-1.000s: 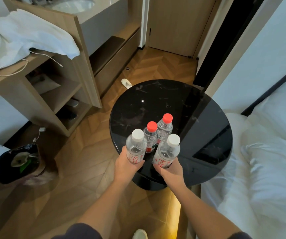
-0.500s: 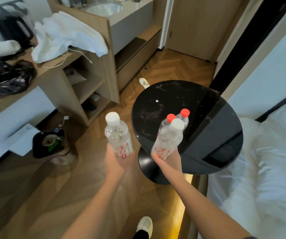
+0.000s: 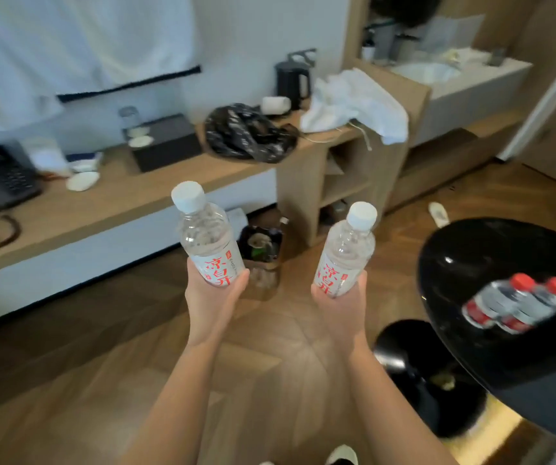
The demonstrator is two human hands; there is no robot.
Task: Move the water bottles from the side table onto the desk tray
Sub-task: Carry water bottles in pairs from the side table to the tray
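Observation:
My left hand [image 3: 211, 297] grips the base of a clear white-capped water bottle [image 3: 204, 233] with red lettering. A second white-capped bottle [image 3: 347, 250] is held the same way in my right hand [image 3: 340, 305]. Both bottles are upright, lifted over the wooden floor in front of the long wooden desk [image 3: 109, 199]. Two red-capped bottles [image 3: 518, 305] stand together on the round black side table [image 3: 491, 260] at the right. A dark box-like tray [image 3: 166, 142] sits on the desk against the wall; I cannot tell if it is the desk tray.
The desk holds a black phone [image 3: 0, 177], a crumpled black bag [image 3: 249, 134], a black kettle [image 3: 291, 78] and white cloth [image 3: 353, 102]. A small bin [image 3: 261, 245] stands on the floor under the desk. A sink counter [image 3: 464, 82] is at the back right.
Both hands lifted a white-capped bottle each off the black side table. The view has swung left, so the desk now fills the scene and the table sits at the right edge.

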